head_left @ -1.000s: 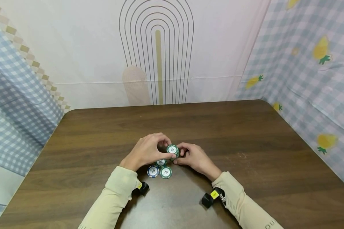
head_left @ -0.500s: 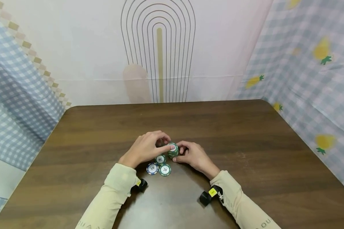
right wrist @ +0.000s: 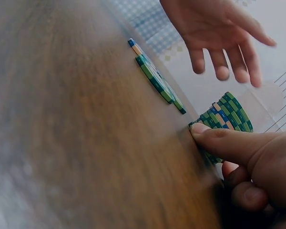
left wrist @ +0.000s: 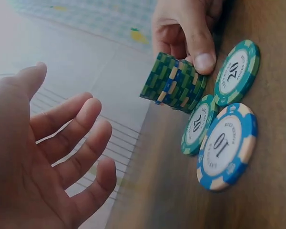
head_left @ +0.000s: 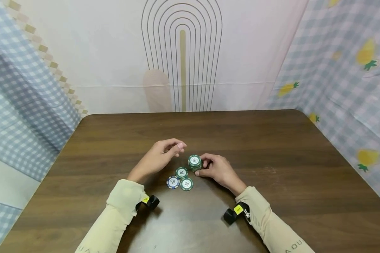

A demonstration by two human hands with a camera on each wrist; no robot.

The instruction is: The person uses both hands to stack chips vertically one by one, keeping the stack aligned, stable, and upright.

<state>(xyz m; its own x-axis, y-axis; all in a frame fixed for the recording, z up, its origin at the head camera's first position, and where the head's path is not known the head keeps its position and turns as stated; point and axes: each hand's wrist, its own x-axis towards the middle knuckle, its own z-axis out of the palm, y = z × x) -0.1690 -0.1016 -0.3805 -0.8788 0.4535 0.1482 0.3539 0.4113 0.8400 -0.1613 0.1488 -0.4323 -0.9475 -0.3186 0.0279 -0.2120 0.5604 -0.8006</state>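
A stack of poker chips [head_left: 194, 161] stands on the table, mostly green, with a blue and cream chip [left wrist: 170, 82] partway up its side. My right hand [head_left: 220, 171] grips the stack low down, thumb on the near side and fingers curled behind it. Held off to the left, my left hand [head_left: 160, 155] is apart from the stack, its fingers loose and nothing in them. In front of the stack lie a blue 10 chip [left wrist: 221, 147] and two green 20 chips, one nearer [head_left: 187, 184] and one farther [head_left: 181, 172], close together.
The brown wooden table [head_left: 272, 147] spreads out on all sides of the chips. A white patterned cloth [head_left: 111, 52] hangs behind its far edge, with checked cloths at left [head_left: 22, 80] and right [head_left: 332, 88]. Each wrist wears a black camera.
My left hand has let go of the top of the stack and drawn back to the left. The right hand stays at the base of the stack.
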